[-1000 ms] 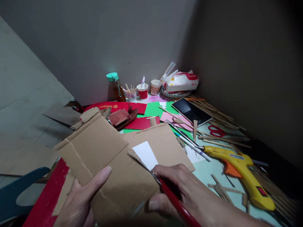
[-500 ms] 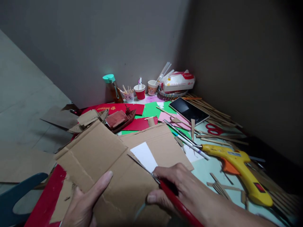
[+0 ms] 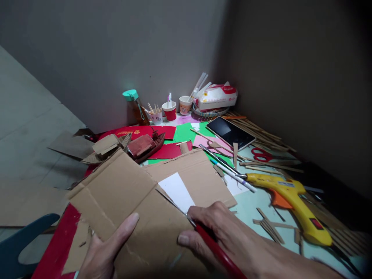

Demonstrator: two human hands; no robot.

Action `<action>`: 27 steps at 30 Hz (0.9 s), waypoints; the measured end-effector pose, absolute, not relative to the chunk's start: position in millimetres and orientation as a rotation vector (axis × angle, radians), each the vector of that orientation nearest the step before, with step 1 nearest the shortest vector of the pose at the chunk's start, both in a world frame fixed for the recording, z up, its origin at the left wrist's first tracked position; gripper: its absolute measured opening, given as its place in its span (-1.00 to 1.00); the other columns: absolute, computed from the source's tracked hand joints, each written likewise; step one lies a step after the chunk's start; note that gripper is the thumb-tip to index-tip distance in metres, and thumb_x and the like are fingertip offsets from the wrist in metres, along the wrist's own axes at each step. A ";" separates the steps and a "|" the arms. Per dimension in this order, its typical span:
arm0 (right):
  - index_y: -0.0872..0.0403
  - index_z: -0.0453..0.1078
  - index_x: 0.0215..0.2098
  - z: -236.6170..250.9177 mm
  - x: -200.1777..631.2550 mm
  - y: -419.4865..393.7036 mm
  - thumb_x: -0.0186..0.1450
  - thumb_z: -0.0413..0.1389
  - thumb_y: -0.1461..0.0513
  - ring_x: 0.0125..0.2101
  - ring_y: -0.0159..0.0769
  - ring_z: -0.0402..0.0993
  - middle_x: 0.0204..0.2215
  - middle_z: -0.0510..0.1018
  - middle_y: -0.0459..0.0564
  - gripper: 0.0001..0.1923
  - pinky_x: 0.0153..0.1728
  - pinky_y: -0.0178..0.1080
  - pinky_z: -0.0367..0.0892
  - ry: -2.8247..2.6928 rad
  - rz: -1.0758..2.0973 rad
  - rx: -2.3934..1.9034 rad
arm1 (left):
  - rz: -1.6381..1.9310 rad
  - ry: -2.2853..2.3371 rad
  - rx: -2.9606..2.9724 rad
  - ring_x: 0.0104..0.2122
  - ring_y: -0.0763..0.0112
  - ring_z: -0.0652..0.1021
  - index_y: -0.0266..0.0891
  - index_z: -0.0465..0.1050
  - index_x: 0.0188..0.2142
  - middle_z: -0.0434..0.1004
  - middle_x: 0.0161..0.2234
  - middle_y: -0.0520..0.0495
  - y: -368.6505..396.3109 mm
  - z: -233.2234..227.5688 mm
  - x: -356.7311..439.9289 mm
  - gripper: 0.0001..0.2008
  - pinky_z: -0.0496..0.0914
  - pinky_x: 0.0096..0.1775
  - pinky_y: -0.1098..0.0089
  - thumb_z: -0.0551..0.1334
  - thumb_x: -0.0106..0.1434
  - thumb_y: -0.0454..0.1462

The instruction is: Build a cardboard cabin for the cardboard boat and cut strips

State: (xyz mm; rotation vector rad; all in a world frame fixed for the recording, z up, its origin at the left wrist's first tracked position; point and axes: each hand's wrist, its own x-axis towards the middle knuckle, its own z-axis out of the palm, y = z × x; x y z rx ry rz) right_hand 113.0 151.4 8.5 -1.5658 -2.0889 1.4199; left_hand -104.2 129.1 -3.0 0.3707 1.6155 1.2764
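A creased brown cardboard sheet (image 3: 116,201) fills the lower middle. My left hand (image 3: 112,248) grips it at the near left, thumb flat on top and fingers hidden underneath. Closed around red-handled scissors (image 3: 213,248), my right hand (image 3: 215,228) is at the sheet's right edge. A slim metal blade lies along that edge, pointing up and left; the other blade is hidden. Just beyond it, a white paper piece (image 3: 177,190) rests on a second cardboard sheet (image 3: 200,170).
A yellow glue gun (image 3: 293,201), thin cardboard strips (image 3: 270,226), small red scissors (image 3: 261,154) and a tablet (image 3: 231,131) lie right. A model boat (image 3: 148,145) sits behind the cardboard. Along the wall stand a bottle (image 3: 136,106), paper cups (image 3: 169,111) and a tissue pack (image 3: 217,97).
The view has shifted slightly. Both hands keep their hold; the cardboard and the scissors stay in nearly the same place, with the right thumb a little farther left.
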 end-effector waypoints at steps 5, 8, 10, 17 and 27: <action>-0.01 0.46 -0.31 3.2 113.2 154.6 0.32 0.08 -0.24 -0.31 -0.18 0.44 -0.35 0.42 -0.03 -0.49 -0.27 -0.22 0.30 -2.051 1.490 -1.534 | 1.241 1.560 0.315 -0.10 -0.16 0.69 -0.04 0.19 0.37 0.76 -0.08 -0.12 127.4 -5.5 -107.2 0.10 0.66 -0.18 0.14 0.61 -0.13 -0.25; -0.02 0.49 -0.22 3.2 113.5 157.3 0.25 0.12 -0.31 -0.30 -0.14 0.45 -0.34 0.46 -0.02 -0.43 -0.28 -0.22 0.31 -2.088 1.449 -1.467 | 1.241 1.529 0.322 -0.15 -0.20 0.71 -0.10 0.16 0.39 0.77 -0.15 -0.14 125.3 -2.1 -104.1 0.15 0.66 -0.18 0.08 0.62 -0.17 -0.22; -0.02 0.49 -0.20 6.9 113.1 158.3 0.25 0.11 -0.32 -0.30 -0.13 0.46 -0.34 0.47 -0.01 -0.41 -0.29 -0.22 0.31 -2.110 1.434 -1.462 | 1.237 1.511 0.319 -0.15 -0.21 0.70 -0.08 0.12 0.40 0.77 -0.14 -0.15 123.7 0.9 -101.1 0.20 0.66 -0.17 0.07 0.63 -0.20 -0.22; -0.02 0.48 -0.20 18.1 107.6 149.9 0.31 0.04 -0.29 -0.23 -0.04 0.46 -0.31 0.42 0.03 -0.43 -0.22 -0.14 0.32 -2.071 1.455 -1.562 | 1.205 1.479 0.292 -0.15 -0.24 0.70 -0.08 0.19 0.37 0.77 -0.14 -0.17 118.2 2.3 -103.5 0.12 0.64 -0.15 0.00 0.63 -0.16 -0.24; -0.02 0.38 -0.23 8.9 113.5 146.2 0.37 -0.03 -0.29 -0.25 -0.09 0.44 -0.38 0.38 -0.06 -0.44 -0.28 -0.19 0.25 -2.192 1.374 -1.444 | 1.181 1.354 0.260 -0.14 -0.14 0.71 0.02 0.08 0.41 0.69 0.05 -0.18 111.0 -2.9 -102.8 0.14 0.64 -0.10 0.05 0.62 -0.08 -0.21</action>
